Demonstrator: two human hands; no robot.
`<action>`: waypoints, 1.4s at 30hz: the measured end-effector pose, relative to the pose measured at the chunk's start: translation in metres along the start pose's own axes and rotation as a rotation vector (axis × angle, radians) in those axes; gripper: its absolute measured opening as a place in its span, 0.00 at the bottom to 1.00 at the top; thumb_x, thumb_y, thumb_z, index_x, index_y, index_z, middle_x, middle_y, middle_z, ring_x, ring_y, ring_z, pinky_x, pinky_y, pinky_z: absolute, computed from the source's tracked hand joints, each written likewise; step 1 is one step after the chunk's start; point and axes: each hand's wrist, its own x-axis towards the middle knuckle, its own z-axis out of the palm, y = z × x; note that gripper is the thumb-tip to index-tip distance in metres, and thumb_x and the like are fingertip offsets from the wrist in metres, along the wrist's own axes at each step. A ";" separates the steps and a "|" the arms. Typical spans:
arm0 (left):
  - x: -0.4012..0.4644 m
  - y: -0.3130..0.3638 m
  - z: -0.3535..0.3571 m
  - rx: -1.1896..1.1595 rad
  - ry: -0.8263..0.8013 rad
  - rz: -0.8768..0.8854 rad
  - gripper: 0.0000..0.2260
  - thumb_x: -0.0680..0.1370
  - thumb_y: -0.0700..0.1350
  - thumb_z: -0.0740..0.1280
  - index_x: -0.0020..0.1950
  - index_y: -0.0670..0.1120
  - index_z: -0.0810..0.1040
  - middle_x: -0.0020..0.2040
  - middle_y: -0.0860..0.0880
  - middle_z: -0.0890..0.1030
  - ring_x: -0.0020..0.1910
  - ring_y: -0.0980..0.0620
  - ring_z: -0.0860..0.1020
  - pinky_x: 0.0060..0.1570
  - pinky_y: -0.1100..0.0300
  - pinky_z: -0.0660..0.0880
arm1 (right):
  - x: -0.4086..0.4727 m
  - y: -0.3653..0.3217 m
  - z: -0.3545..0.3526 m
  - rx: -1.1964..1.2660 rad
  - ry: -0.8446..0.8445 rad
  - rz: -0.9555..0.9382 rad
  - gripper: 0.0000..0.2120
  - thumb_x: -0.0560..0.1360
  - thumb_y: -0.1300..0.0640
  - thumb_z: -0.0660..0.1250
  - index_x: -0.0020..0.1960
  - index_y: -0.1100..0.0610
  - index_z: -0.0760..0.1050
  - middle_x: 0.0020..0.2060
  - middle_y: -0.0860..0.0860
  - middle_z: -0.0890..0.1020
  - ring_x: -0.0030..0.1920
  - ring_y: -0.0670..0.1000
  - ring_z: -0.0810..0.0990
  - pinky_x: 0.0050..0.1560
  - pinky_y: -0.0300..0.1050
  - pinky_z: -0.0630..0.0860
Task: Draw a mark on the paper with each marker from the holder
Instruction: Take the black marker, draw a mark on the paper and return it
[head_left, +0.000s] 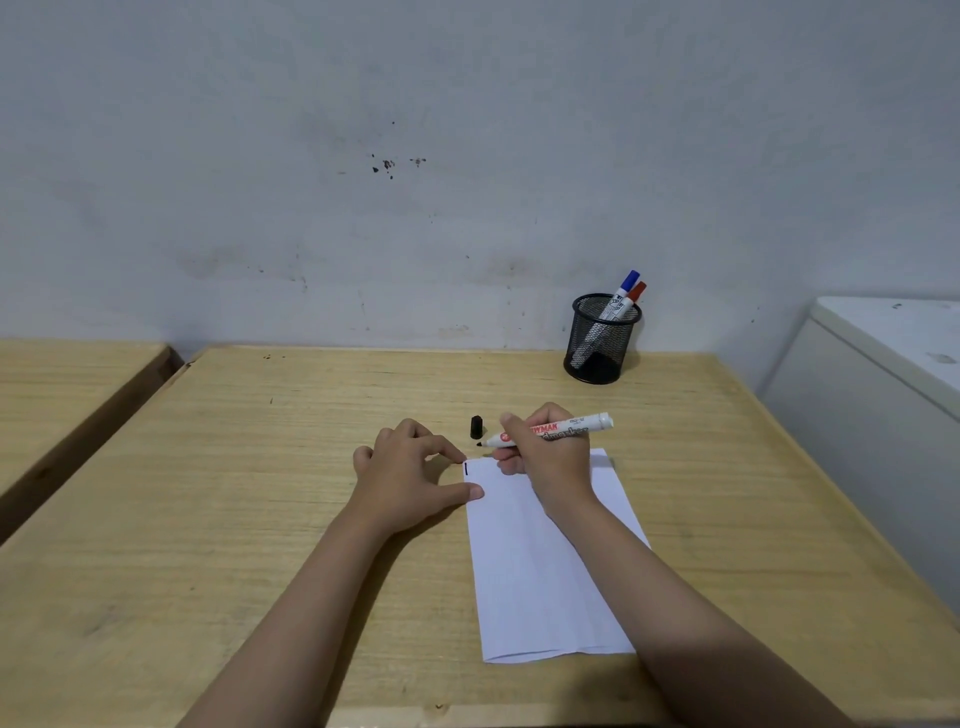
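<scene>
Black ink is down: your right hand (545, 457) grips the uncapped marker (545, 430) above the paper (540, 571), where one short stroke (466, 469) sits. Your left hand (410, 467) pins the sheet, holding nothing. Cap (476, 426) waits nearby (blue and red remain in the holder (600, 338)).
</scene>
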 end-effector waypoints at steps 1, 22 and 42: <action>0.001 0.001 0.000 0.005 -0.016 0.004 0.23 0.60 0.65 0.73 0.52 0.60 0.77 0.53 0.58 0.71 0.57 0.55 0.67 0.53 0.55 0.57 | 0.000 -0.001 -0.001 0.041 0.027 0.013 0.13 0.71 0.61 0.72 0.36 0.60 0.69 0.28 0.56 0.82 0.27 0.52 0.82 0.29 0.45 0.78; 0.038 0.039 -0.011 -0.709 -0.026 -0.086 0.04 0.70 0.37 0.72 0.42 0.45 0.82 0.43 0.40 0.84 0.42 0.46 0.82 0.45 0.55 0.77 | 0.001 -0.031 -0.011 0.272 0.163 0.057 0.09 0.75 0.56 0.68 0.38 0.57 0.71 0.28 0.53 0.80 0.24 0.49 0.77 0.28 0.41 0.74; -0.017 0.087 -0.041 -1.158 -0.059 -0.053 0.04 0.73 0.36 0.70 0.47 0.41 0.81 0.42 0.44 0.84 0.41 0.52 0.84 0.55 0.55 0.76 | -0.037 -0.074 -0.028 0.129 0.095 -0.252 0.12 0.74 0.63 0.68 0.33 0.61 0.69 0.20 0.49 0.78 0.20 0.45 0.72 0.21 0.38 0.68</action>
